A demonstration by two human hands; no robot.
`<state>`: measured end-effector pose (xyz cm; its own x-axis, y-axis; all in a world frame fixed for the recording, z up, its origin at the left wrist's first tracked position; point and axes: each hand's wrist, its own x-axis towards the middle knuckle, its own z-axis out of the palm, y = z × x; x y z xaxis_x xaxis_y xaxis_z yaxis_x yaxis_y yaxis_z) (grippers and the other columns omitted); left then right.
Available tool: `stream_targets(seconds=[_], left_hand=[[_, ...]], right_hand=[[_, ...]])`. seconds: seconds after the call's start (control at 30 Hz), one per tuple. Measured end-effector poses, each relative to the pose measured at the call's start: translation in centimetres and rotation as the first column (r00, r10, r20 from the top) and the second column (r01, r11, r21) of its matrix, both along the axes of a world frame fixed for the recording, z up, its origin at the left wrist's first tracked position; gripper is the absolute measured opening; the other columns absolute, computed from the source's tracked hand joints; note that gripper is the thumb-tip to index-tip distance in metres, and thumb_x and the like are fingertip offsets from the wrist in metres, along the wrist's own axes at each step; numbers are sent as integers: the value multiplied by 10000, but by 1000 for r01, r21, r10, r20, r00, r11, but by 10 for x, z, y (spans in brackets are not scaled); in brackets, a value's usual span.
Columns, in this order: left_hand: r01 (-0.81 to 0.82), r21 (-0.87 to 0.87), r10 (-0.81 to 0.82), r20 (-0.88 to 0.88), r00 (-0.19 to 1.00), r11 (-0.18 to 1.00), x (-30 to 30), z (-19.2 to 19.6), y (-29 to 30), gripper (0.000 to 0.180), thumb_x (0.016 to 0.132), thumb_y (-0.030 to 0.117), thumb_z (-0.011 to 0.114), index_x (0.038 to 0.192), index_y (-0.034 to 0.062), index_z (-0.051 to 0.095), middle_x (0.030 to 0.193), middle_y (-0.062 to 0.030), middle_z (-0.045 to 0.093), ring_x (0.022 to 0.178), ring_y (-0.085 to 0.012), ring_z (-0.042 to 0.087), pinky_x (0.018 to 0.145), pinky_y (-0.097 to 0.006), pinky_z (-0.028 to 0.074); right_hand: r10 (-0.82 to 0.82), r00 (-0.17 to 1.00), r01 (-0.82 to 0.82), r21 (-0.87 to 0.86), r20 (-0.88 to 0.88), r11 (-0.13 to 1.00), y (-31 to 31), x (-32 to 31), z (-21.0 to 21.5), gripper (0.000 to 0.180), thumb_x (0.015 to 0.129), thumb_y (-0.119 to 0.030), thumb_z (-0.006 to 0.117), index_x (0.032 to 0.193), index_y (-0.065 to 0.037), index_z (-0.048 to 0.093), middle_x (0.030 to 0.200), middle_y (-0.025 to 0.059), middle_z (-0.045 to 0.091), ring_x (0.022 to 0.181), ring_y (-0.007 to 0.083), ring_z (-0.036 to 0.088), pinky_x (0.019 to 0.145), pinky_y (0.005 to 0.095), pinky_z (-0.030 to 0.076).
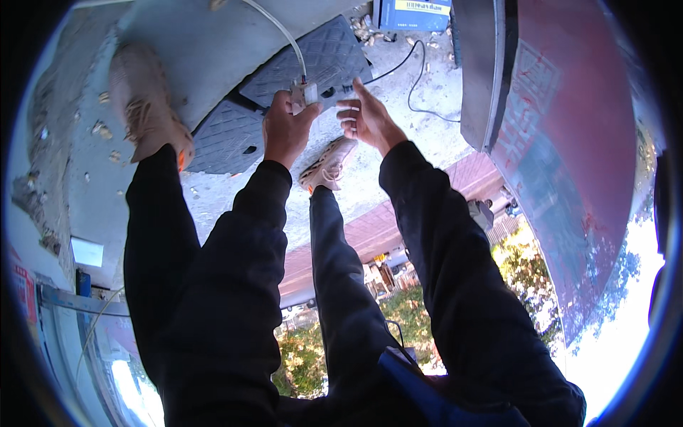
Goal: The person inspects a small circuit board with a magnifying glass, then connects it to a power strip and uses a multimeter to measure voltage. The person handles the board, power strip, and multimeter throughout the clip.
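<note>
My left hand (286, 135) is closed round a small white block-shaped fitting (304, 96), its thumb and fingers on the sides. A pale cable (279, 28) runs into the fitting's far end. Just to the right, my right hand (371, 121) has its thumb raised and its fingers apart, slightly curled; I see nothing held in it. A thin black cord (421, 71) runs toward its thumb, and whether they touch I cannot tell. Beneath both hands lie dark textured ramp plates (306, 60) on the ground.
My shoes, a left one (153, 107) and a right one (331, 164), stand either side of the plates. A blue box (413, 16) with a yellow strip lies at the far edge, near scattered debris (366, 32). A large faded red panel (576, 128) rises at the right.
</note>
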<state>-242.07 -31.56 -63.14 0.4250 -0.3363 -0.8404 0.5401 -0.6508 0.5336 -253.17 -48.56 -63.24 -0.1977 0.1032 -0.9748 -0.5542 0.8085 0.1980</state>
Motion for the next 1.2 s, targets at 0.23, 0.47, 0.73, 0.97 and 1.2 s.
stream_targets(seconds=[0.23, 0.47, 0.73, 0.97, 1.2], left_hand=[[-399, 66, 404, -216, 889, 914, 25, 96, 22, 425, 841, 281, 777, 1044, -38, 583, 924, -143, 645, 731, -217, 682, 597, -337, 558], [-496, -63, 467, -253, 847, 866, 132, 259, 27, 463, 886, 190, 740, 1274, -8, 586, 1010, -112, 671, 680, -163, 679, 566, -293, 532], [-555, -566, 555, -196, 809, 610, 370, 395, 65, 396, 967, 231, 642, 1291, 4, 634, 1158, -139, 706, 942, -220, 706, 767, -314, 554], [-853, -283, 835, -223, 503, 438, 516, 249, 2, 318, 965, 314, 715, 1193, 98, 665, 1189, -108, 710, 1047, -281, 704, 727, -346, 636], [-849, -225, 855, -106, 508, 477, 565, 217, -6, 464, 1017, 340, 643, 1383, 79, 529, 1335, -142, 606, 1219, -286, 606, 1020, -384, 554]], right_hand=[[122, 991, -120, -27, 48, 992, 67, -10, 133, 607, 1041, -570, 498, 1190, 4, 627, 751, 60, 591, 616, 131, 522, 587, 293, 433], [229, 923, -204, -112, 308, 973, 60, -31, 282, 368, 1025, -411, 584, 1066, -53, 657, 792, 37, 624, 609, 121, 556, 569, 276, 468], [427, 870, -341, -322, 248, 883, 12, -21, 378, 318, 970, -353, 646, 1071, -52, 665, 818, 75, 660, 648, 145, 619, 593, 293, 512], [343, 922, -261, -365, 178, 893, 43, 41, 413, 327, 987, -288, 615, 1096, 16, 666, 825, 96, 669, 665, 167, 633, 607, 305, 516], [139, 970, -81, -274, 201, 958, 96, 81, 426, 320, 1023, -246, 581, 1139, 43, 657, 842, 96, 653, 691, 168, 622, 635, 302, 505]])
